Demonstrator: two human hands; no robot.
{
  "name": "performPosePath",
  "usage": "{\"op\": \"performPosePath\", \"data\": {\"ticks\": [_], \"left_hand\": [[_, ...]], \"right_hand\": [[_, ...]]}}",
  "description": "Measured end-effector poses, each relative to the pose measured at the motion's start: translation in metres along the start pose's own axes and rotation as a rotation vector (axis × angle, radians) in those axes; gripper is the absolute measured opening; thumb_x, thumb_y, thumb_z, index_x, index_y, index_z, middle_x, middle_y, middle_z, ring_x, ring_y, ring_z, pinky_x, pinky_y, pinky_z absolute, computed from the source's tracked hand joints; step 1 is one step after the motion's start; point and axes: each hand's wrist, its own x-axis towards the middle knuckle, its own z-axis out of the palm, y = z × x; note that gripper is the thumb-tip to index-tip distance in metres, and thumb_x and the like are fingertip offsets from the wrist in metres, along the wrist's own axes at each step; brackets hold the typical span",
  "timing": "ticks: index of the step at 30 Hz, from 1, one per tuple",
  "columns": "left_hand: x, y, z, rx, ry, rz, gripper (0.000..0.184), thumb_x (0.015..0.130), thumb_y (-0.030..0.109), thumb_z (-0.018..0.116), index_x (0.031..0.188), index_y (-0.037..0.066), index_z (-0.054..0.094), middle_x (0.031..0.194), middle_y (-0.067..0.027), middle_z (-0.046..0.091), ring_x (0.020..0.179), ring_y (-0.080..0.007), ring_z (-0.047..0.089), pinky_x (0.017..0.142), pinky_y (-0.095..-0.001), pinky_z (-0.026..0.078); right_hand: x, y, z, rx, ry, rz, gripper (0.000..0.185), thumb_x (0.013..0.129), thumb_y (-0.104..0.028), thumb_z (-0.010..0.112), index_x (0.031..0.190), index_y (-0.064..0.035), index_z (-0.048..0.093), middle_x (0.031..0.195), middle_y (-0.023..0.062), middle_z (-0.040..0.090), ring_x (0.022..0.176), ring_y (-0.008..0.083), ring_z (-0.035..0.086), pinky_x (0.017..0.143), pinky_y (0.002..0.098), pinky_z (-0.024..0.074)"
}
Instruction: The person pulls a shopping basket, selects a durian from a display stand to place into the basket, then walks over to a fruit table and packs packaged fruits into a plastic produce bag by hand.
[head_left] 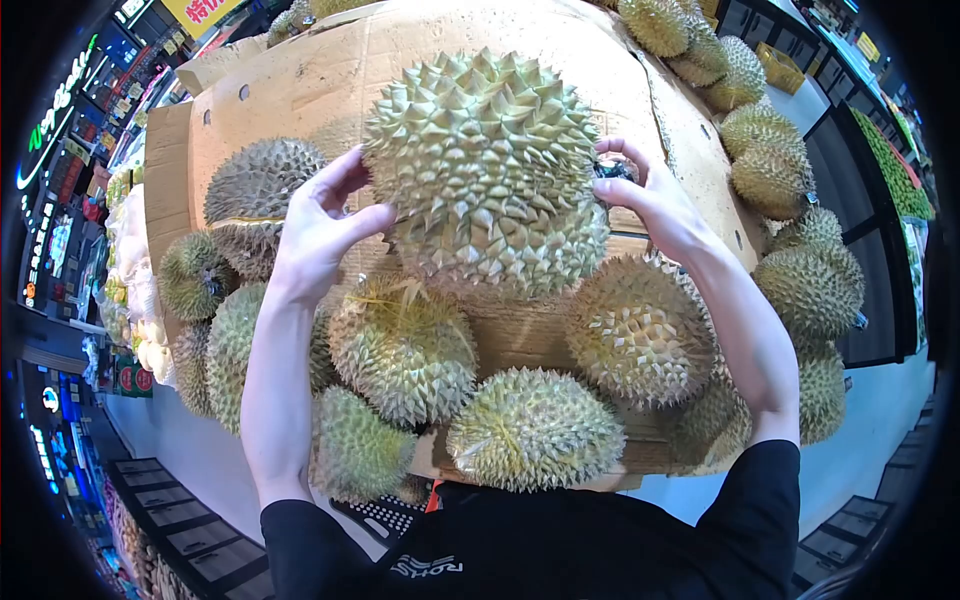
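A large green-brown durian (pixel 490 170) covered in pointed spikes is held up between both hands, above a cardboard surface (pixel 300 85). My left hand (pixel 325 220) grips its left side, thumb and fingers pressed at the spikes. On the opposite side, my right hand (pixel 650 195) grips it with the thumb toward me and fingers partly hidden. A small dark item (pixel 614 170) shows by the right fingers; I cannot make out what it is. Below the held fruit lie a yellow-green durian (pixel 405 350) and a browner one (pixel 640 330).
Closest to my body sits another durian (pixel 535 428), with a smaller green one (pixel 360 445) beside it. A greyish durian (pixel 262 180) and several others line the left edge. More durians (pixel 768 160) run down the right edge. Shop shelves (pixel 890 165) stand beyond.
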Motion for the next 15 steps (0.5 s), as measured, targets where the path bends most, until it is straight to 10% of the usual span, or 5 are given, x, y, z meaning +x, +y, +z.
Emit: {"op": "performPosePath", "data": {"ticks": [15], "left_hand": [[-0.141, 0.025, 0.008, 0.038, 0.047, 0.354, 0.1, 0.063, 0.015, 0.091, 0.144, -0.005, 0.035, 0.144, -0.0126, 0.039, 0.133, -0.0249, 0.041, 0.109, -0.0408, 0.038]], "right_hand": [[-0.116, -0.027, 0.033, 0.174, 0.031, -0.389, 0.081, 0.064, -0.023, 0.086, 0.132, -0.0028, 0.045, 0.117, 0.0081, 0.052, 0.11, 0.0187, 0.05, 0.103, 0.0347, 0.0376]]}}
